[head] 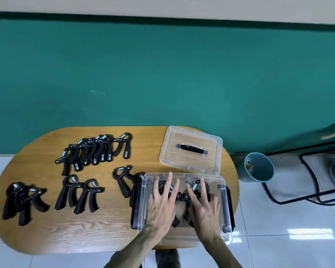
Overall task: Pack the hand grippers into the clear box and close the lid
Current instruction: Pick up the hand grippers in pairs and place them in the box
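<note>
Both hands reach into the box (184,202) at the table's (97,233) near right edge: the left hand (161,204) lies flat with fingers spread straight over one gripper (163,187), and the right hand (204,206) presses likewise, fingers apart, on another gripper (198,187); neither grips. Further left, loose grippers (81,194) wait in clusters, well apart from the box. Behind the box sits the lid (191,149), off and flat. Judging by this, packing has barely begun; seat these two low and nested, handles aligned, so later ones fit and the lid can shut.
</note>
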{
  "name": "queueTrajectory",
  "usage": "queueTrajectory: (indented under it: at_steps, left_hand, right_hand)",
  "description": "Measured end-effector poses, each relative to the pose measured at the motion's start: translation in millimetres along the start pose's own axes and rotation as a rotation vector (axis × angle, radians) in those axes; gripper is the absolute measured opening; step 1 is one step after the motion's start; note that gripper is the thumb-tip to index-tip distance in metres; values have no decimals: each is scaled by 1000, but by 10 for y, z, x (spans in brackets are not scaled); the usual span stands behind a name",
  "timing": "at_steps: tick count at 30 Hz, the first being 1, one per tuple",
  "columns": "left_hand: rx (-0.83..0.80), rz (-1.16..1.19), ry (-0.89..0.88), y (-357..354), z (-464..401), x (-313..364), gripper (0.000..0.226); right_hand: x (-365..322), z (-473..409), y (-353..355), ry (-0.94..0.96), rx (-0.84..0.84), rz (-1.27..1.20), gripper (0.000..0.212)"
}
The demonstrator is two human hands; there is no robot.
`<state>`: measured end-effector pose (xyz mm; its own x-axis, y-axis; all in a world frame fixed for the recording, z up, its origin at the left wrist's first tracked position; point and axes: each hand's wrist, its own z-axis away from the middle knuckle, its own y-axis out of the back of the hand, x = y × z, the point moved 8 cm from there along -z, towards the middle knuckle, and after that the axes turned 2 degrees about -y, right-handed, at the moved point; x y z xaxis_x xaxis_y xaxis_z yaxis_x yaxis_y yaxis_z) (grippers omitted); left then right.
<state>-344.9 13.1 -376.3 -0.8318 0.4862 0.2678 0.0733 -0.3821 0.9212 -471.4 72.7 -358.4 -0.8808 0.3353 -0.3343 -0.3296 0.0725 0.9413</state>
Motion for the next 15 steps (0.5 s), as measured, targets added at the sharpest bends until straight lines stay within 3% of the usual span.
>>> queueTrajectory:
  at_steps: [7, 15]
  left_hand:
    - [-125, -37, 37, -439, -19, 100, 86]
    - [-113, 89, 189, -822, -196, -87, 96]
  right_hand:
    - [409, 117, -326, -67, -110, -9, 83]
    - [652, -98, -782, -86, -253, 46, 81]
